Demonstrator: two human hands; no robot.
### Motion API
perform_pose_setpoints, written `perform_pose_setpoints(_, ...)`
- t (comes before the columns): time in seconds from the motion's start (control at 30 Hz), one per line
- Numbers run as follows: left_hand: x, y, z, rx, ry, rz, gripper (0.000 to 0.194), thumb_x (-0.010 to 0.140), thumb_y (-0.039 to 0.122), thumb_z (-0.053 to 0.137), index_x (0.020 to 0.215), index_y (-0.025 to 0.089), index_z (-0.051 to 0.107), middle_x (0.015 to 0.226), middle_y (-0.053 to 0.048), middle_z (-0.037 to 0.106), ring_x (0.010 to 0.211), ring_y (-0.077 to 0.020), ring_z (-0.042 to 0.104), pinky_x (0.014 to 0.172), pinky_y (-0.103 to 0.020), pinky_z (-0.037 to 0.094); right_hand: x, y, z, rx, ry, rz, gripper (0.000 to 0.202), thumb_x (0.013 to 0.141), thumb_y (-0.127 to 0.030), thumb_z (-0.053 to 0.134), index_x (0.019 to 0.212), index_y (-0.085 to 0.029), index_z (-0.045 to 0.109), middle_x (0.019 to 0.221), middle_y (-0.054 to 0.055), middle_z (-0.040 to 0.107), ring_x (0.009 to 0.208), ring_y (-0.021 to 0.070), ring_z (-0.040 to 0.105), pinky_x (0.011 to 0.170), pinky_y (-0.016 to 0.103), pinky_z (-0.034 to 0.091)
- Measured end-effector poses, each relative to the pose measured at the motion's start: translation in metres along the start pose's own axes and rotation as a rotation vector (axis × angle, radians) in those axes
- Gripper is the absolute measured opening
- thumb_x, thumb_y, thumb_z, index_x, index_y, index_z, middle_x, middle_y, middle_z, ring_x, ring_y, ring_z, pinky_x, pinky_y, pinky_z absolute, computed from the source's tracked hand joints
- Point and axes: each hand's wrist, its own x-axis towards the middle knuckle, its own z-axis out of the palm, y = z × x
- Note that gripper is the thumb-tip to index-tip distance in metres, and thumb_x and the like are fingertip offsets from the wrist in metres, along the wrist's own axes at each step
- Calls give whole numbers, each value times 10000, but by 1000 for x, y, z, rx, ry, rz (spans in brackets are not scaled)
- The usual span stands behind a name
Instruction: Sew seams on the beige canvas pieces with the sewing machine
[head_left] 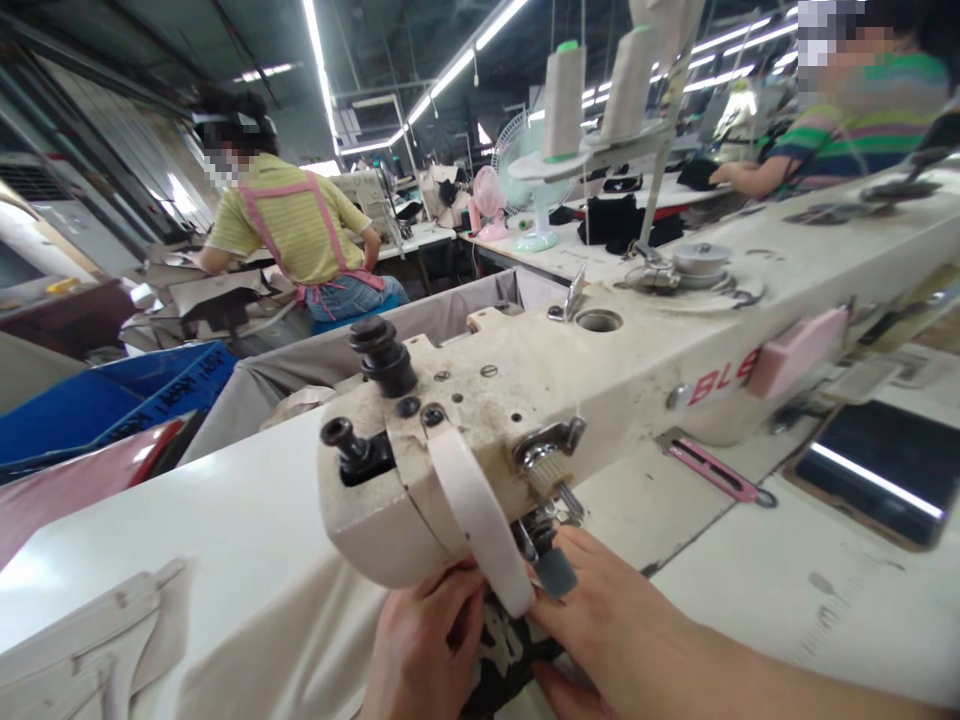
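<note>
A cream sewing machine head (450, 430) stands over the white table, its needle area hidden behind the machine's end. Under it, my left hand (424, 640) has its fingers bent together at the cloth; what they pinch is hidden. My right hand (600, 600) lies just right of the presser area, its fingertips out of sight behind the metal parts and the white curved guard (484, 520). Beige fabric (300, 640) spreads left of my left hand. A dark piece with pale patches (506, 650) lies between both hands.
Beige cut pieces (97, 640) lie at the lower left. A phone (885, 465) and a pink tool (716, 468) rest right of the machine. Beyond are a blue bin (142, 395), thread cones (564, 105), fans and two seated people.
</note>
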Motion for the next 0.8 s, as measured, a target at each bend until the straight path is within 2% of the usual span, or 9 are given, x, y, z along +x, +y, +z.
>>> perform_pose_setpoints(0.27, -8, -9, 9, 104, -20, -28, 166, 827, 171, 534, 785, 245, 677, 791, 1, 730, 711, -152, 702, 628, -208, 555, 1, 2, 3, 20, 56, -18, 372, 690, -208, 553, 1053, -144, 603, 1110, 138, 586, 1067, 304, 471, 975, 439, 346)
perform_pose_setpoints(0.43, 0, -8, 11, 161, -12, -92, 198, 810, 185, 513, 752, 254, 690, 703, 18, 735, 621, -175, 708, 550, -235, 560, 0, 4, 7, 26, 94, -23, 338, 704, -227, 553, 1028, -141, 599, 1057, 137, 588, 1044, 304, 481, 952, 442, 363)
perform_pose_setpoints(0.53, 5, -10, 11, 186, 6, -117, 224, 787, 187, 499, 724, 238, 709, 688, -16, 742, 628, -219, 718, 569, -283, 580, 0, 4, 7, 6, 122, -41, 302, 704, -198, 548, 993, -134, 605, 1008, 133, 599, 999, 287, 502, 927, 420, 389)
perform_pose_setpoints(0.67, 8, -16, 12, 213, 10, -142, 215, 727, 181, 526, 666, 223, 727, 646, -43, 739, 597, -270, 715, 514, -323, 582, -1, 4, 7, -12, 169, -33, 298, 681, -153, 540, 969, -130, 610, 977, 127, 611, 954, 275, 513, 896, 408, 409)
perform_pose_setpoints(0.8, 9, -16, 9, 182, -12, -168, 203, 697, 173, 536, 652, 216, 729, 578, -17, 722, 482, -229, 684, 445, -275, 560, -3, 4, 11, 15, 192, -44, 287, 669, -123, 550, 947, -131, 619, 967, 114, 624, 913, 259, 515, 872, 392, 416)
